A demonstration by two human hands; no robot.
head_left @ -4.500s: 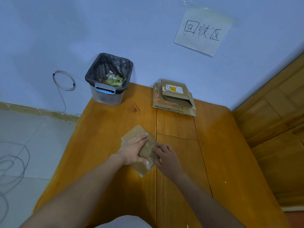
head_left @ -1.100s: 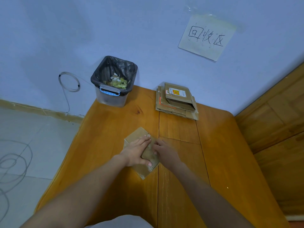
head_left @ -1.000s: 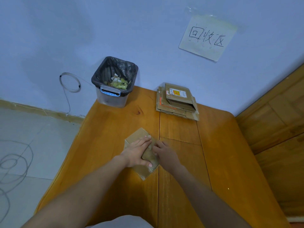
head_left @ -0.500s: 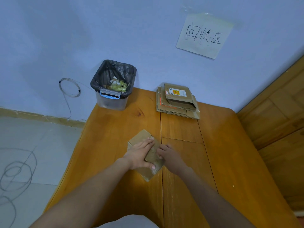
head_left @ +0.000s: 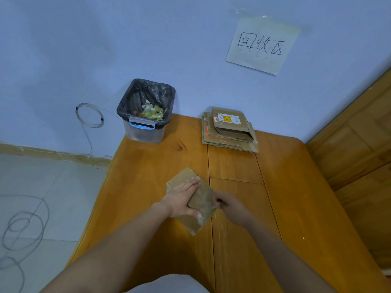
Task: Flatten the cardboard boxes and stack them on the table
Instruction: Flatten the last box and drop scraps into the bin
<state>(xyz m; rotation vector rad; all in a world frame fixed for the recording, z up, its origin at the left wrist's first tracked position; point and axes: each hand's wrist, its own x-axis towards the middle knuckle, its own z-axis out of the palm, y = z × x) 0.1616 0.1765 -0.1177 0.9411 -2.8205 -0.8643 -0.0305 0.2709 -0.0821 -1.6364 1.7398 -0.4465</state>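
i see a pale blue wall (head_left: 148,39) behind the wooden table (head_left: 296,197), with a taped paper sign (head_left: 262,44) above it (handwritten characters). left of the table lies grey tiled floor (head_left: 53,187); right of it stands wood panelling (head_left: 359,144). a wire loop (head_left: 90,115) hangs on the wall.

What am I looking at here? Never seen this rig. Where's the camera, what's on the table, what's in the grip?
No machine: a person works bare-handed, and the one wide-angle camera sits on their head, looking forward and down. On the wooden table the left hand lies flat on a small cardboard piece, pressing it down. The right hand takes its right edge in a curled-finger grip; motion blur hides the details. At the far edge a stack of flattened boxes lies beside a bin with a black liner and scraps. A handwritten sign is taped on the wall.
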